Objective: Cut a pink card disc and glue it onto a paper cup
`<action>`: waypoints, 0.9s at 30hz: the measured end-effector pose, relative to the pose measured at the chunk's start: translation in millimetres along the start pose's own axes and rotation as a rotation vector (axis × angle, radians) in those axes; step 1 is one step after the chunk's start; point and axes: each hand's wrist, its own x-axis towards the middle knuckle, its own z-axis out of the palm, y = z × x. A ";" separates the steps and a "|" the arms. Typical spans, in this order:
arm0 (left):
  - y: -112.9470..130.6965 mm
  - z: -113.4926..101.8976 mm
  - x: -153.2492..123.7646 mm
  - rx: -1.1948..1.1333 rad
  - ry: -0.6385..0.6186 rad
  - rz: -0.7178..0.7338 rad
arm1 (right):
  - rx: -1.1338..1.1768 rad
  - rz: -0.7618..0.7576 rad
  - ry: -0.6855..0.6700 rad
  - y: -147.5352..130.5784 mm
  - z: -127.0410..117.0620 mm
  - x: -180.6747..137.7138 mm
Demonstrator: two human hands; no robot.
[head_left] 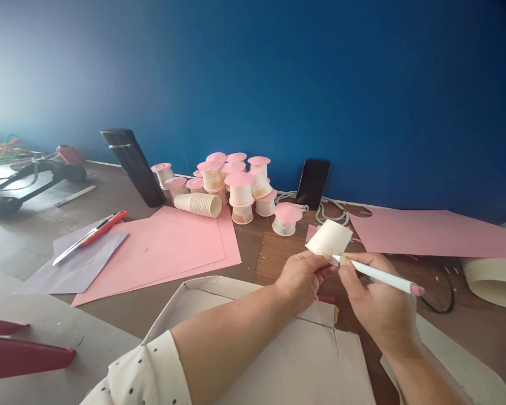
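Observation:
My left hand (306,281) grips a small white paper cup (329,237) by its rim, the cup tipped with its base up and to the right. In my right hand (383,306) is a white pen (382,274) with a pink end, its tip at the cup's rim near my left fingers. Behind, several upturned paper cups with pink paper discs (241,191) on top stand grouped and partly stacked. One more disc-topped cup (285,219) stands apart, nearer my hands. A nested row of plain paper cups (198,205) lies on its side.
Pink paper sheets (164,247) lie left, with a red utility knife (90,236) on grey paper. A black flask (135,169) and a phone (313,183) stand by the blue wall. Another pink sheet (438,232) and a tape roll (495,281) are right. White board (287,360) lies under my arms.

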 end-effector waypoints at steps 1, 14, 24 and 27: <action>0.4 0.7 -0.5 -0.008 0.004 0.005 | -0.001 -0.001 -0.001 -0.1 0.0 0.1; -3.8 -4.3 4.2 -0.029 -0.013 0.033 | -0.001 0.044 -0.026 -0.3 -0.5 -0.9; 0.8 0.8 1.0 -0.065 -0.015 0.043 | 0.006 0.082 -0.093 -2.1 -1.6 -1.3; 2.1 2.4 -1.4 -0.088 -0.019 0.046 | 0.052 0.057 -0.059 -1.8 -0.9 -2.3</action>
